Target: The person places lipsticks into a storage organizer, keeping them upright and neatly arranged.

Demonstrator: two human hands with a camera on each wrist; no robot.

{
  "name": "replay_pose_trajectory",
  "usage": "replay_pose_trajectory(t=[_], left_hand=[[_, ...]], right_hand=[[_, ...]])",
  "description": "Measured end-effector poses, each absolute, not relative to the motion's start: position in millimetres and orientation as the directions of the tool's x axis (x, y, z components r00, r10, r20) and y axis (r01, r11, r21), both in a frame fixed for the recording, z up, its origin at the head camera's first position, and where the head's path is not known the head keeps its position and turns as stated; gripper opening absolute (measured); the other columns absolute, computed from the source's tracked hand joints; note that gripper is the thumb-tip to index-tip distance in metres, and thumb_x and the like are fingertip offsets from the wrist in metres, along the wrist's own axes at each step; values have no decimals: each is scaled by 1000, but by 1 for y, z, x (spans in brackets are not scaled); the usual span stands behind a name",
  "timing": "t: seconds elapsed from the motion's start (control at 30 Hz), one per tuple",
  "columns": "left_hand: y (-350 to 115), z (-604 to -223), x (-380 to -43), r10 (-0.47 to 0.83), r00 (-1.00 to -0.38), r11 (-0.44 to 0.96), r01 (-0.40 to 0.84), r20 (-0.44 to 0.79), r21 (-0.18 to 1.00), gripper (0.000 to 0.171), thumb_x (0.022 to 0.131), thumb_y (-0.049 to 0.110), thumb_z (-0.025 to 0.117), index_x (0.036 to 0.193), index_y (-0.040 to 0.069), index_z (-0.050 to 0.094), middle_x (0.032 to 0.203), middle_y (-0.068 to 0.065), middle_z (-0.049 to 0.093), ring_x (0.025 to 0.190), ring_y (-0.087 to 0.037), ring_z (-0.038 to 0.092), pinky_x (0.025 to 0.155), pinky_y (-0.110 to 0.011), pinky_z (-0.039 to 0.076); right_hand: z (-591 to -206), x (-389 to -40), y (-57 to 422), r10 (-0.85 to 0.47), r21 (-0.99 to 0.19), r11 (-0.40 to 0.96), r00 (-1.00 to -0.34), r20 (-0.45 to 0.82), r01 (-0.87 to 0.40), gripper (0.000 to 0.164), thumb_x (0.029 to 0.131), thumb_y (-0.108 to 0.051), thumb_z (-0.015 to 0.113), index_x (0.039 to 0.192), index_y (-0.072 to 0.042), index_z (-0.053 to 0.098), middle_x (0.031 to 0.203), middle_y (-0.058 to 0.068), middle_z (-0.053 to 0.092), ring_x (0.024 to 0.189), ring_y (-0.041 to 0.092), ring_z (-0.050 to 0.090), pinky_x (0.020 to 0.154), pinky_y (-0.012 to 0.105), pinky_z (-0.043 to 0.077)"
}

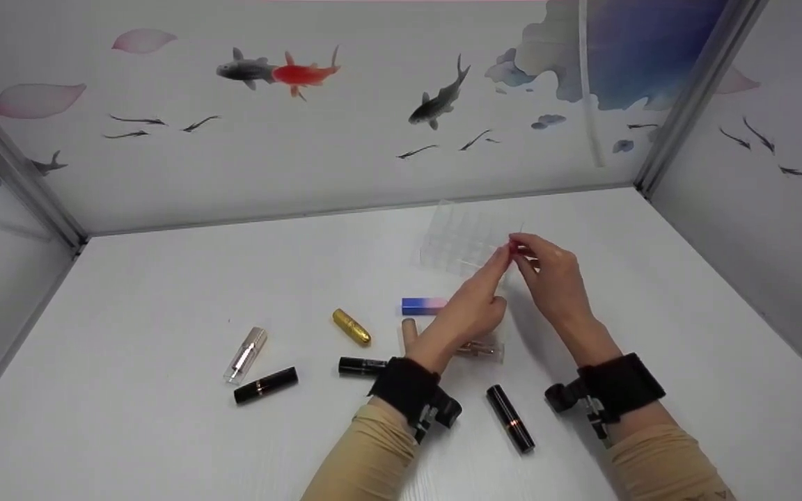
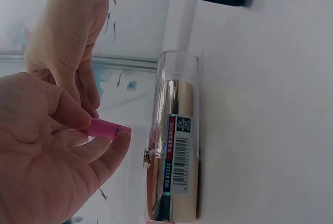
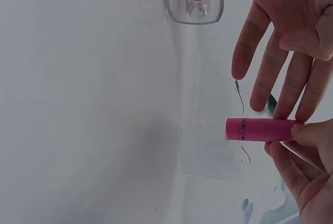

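A pink lipstick tube point(image 3: 255, 130) with dark lettering is raised above the white table point(image 1: 164, 299). My right hand point(image 1: 555, 282) pinches one end of it between thumb and fingers. My left hand point(image 1: 469, 306) reaches in from the other side, its straight fingertips touching the same tube, as the right wrist view shows; the thumb is folded away from it. Both hands are at the near right corner of a clear compartment box point(image 1: 453, 240). Below them in the left wrist view lies a rose-gold lipstick point(image 2: 182, 99) with a clear cap and a barcode label.
A blue-and-pink tube point(image 1: 420, 306), a beige tube point(image 1: 409, 330) and a black tube point(image 1: 359, 367) lie near the left forearm. Farther left are a gold tube point(image 1: 351, 327), a clear-capped lipstick point(image 1: 246, 355) and another black tube point(image 1: 266, 385). One black lipstick point(image 1: 510, 419) lies between the forearms.
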State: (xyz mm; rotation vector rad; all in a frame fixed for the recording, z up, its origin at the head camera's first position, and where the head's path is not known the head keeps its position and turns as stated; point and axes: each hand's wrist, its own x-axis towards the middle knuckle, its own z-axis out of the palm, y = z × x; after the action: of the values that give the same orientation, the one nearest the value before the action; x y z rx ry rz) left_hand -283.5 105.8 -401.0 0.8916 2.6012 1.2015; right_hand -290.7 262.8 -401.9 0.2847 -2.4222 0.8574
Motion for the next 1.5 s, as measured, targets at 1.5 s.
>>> replay_pose_trajectory(t=[1.5], left_hand=[[110,-411,-290,548,-835,578,424,55,697,77,93,1,51,161,9,15,158,-9,42,146,-18,41,121,-30,32]], right_hand=[[-406,-290,266,-123,-503,804,-916,381,-317,33,97,-1,59,129,5,62,126,23,68,116,36,67,94,48,57]])
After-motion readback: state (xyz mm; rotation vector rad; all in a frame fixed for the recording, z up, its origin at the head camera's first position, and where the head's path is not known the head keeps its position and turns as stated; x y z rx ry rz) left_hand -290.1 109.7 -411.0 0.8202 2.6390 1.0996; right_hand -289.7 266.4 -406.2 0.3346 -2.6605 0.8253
